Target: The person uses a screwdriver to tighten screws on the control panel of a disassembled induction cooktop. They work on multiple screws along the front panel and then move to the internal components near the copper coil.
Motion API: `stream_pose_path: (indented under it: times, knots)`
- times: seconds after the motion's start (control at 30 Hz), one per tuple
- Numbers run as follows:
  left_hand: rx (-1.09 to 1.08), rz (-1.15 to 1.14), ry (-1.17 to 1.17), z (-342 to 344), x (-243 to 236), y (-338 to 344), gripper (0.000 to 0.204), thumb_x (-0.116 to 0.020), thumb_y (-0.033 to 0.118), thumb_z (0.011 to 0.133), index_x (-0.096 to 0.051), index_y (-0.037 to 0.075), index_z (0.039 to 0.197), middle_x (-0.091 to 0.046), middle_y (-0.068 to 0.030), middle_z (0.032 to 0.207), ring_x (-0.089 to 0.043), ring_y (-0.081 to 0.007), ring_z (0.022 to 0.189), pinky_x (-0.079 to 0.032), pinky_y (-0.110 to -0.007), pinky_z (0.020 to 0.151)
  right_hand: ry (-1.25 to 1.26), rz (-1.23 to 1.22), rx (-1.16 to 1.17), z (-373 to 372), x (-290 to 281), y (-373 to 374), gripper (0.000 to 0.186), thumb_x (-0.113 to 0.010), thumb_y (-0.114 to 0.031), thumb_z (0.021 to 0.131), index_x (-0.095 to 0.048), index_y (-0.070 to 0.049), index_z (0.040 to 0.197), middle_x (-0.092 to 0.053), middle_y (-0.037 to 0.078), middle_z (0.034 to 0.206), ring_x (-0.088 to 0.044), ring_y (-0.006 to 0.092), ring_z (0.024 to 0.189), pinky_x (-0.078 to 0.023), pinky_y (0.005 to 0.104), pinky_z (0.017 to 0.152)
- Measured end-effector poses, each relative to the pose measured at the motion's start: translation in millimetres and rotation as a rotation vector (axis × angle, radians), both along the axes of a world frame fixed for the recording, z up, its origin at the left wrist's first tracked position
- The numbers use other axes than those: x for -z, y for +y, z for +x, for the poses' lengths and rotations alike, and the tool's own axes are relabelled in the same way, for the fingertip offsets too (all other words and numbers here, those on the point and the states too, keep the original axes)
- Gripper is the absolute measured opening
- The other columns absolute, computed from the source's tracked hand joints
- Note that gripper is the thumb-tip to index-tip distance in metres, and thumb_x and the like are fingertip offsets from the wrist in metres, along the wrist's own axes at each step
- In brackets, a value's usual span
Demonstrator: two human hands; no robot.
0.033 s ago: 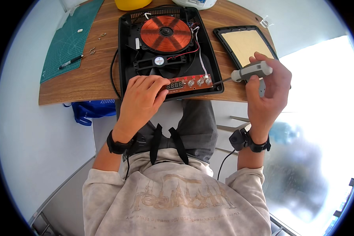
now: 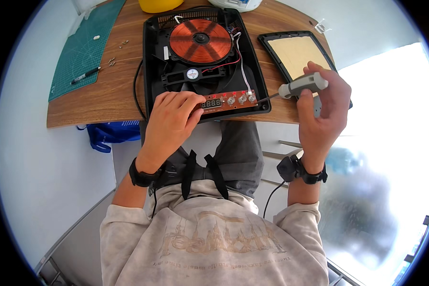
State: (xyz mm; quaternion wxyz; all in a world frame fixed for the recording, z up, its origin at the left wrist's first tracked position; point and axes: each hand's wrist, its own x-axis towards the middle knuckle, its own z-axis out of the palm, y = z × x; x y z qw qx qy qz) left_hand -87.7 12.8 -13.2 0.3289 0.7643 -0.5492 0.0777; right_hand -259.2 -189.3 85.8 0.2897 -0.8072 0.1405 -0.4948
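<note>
My left hand (image 2: 172,114) grips the left end of a narrow brown circuit board (image 2: 219,108), its fingers curled over that end and hiding it. The board carries a small digit display and several round buttons, and lies along the near edge of an opened black induction cooker (image 2: 264,102). In my right hand (image 2: 326,102) is a grey-and-white screwdriver (image 2: 298,87), held by its handle with the shaft slanting down to the left. Its tip meets or nearly meets the board's right end. A white cable (image 2: 244,71) runs from the board toward the round copper coil (image 2: 188,40).
Right of the cooker lies a black-framed panel (image 2: 300,52) with a tan face. A green cutting mat (image 2: 83,57) with a marker (image 2: 85,75) on it is at the left, several small screws (image 2: 112,62) beside it. A black cord (image 2: 135,90) hangs over the table edge.
My right hand and the screwdriver have shifted very slightly to the left. My left hand stays on the circuit board.
</note>
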Motion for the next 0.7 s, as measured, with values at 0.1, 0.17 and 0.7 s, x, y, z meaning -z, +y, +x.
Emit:
stream_pose_path:
  times: [0.1, 0.17, 0.7]
  knots:
    - [-0.002, 0.006, -0.003, -0.3, 0.4, 0.6, 0.023, -0.072, 0.014, 0.090, -0.065, 0.013, 0.112, -0.067, -0.0017, 0.105, -0.063, -0.0228, 0.099, -0.044, -0.039, 0.096, 0.069, -0.130, 0.071, 0.2, 1.8, -4.4, 0.043, -0.080, 0.002, 0.082, -0.062, -0.002, 0.120, -0.067, 0.011, 0.119, -0.069, 0.0194, 0.100, -0.058, 0.0354, 0.091]
    - [0.001, 0.001, -0.009, 0.0, -0.7, 0.2, 0.023, -0.072, 0.014, 0.090, -0.065, 0.013, 0.112, -0.067, -0.0017, 0.105, -0.063, -0.0228, 0.098, -0.044, -0.039, 0.096, 0.117, -0.203, 0.097, -0.9, -2.3, -5.7, 0.046, -0.084, 0.000, 0.081, -0.061, -0.003, 0.121, -0.067, 0.010, 0.119, -0.068, 0.0190, 0.101, -0.059, 0.0352, 0.089]
    - [-0.001, 0.000, -0.017, -0.7, -0.1, -0.8, 0.023, -0.072, 0.014, 0.090, -0.065, 0.013, 0.111, -0.067, -0.0019, 0.105, -0.063, -0.0230, 0.097, -0.044, -0.039, 0.096, -0.046, 0.269, 0.083, -15.6, 7.8, -1.2, 0.052, -0.065, 0.011, 0.084, -0.046, -0.004, 0.131, -0.064, 0.018, 0.120, -0.071, 0.0245, 0.104, -0.062, 0.0344, 0.087]
